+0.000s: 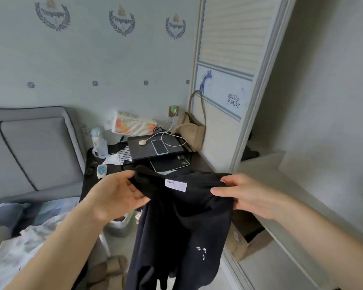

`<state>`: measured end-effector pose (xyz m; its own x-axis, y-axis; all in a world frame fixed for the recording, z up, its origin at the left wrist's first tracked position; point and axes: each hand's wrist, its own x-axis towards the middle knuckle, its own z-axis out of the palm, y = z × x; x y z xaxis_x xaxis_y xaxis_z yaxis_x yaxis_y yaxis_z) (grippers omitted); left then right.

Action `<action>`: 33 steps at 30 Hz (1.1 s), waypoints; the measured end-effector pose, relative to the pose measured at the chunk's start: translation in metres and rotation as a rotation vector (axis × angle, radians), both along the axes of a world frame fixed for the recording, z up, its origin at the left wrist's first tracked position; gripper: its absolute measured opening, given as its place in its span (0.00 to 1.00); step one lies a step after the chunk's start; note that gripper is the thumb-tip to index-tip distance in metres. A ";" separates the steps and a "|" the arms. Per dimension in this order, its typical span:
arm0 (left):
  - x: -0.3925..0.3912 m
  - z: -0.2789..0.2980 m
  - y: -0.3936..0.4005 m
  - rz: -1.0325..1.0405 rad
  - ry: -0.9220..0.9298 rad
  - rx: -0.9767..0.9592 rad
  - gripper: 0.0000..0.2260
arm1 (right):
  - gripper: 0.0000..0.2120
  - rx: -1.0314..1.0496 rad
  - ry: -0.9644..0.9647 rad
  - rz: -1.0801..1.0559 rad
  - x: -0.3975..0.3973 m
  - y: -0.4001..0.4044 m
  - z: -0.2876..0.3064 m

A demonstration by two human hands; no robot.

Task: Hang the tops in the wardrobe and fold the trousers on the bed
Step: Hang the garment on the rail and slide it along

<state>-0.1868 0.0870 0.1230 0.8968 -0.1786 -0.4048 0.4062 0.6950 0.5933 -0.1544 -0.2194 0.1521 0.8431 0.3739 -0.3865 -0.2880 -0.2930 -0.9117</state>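
A black top (pixel 182 222) with a white neck label and a small white print hangs in front of me, held up by its upper edge. My left hand (pixel 117 195) pinches the left shoulder, and my right hand (pixel 245 193) pinches the right shoulder. The garment's lower part drops toward the floor. The wardrobe (pixel 314 126) stands open on the right, its sliding door (pixel 224 59) pushed left. The bed (pixel 19 231) lies at the lower left with rumpled bedding on it.
A dark bedside table (pixel 199 160) behind the top carries a phone (pixel 159 147), a charger cable, a tissue pack, a bottle and a mug. A beige bag (pixel 193 130) leans against the wardrobe door. A cardboard box (pixel 245 239) sits in the wardrobe's bottom; slippers lie on the floor.
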 end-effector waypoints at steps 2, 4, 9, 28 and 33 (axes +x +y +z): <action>0.020 0.008 -0.043 -0.086 -0.047 -0.047 0.09 | 0.18 0.168 0.063 -0.099 -0.002 -0.037 0.007; 0.040 0.014 -0.087 -0.202 -0.131 -0.041 0.13 | 0.18 0.366 0.138 -0.207 -0.001 -0.077 0.016; 0.082 0.018 -0.172 -0.334 -0.284 0.335 0.09 | 0.16 0.660 0.123 -0.469 0.001 -0.158 0.035; 0.266 0.038 -0.360 -0.753 -0.125 0.149 0.11 | 0.08 0.070 -0.391 -1.076 0.076 -0.314 0.053; 0.334 0.084 -0.393 -0.885 -0.322 0.152 0.05 | 0.08 0.071 -0.413 -1.235 0.112 -0.321 0.061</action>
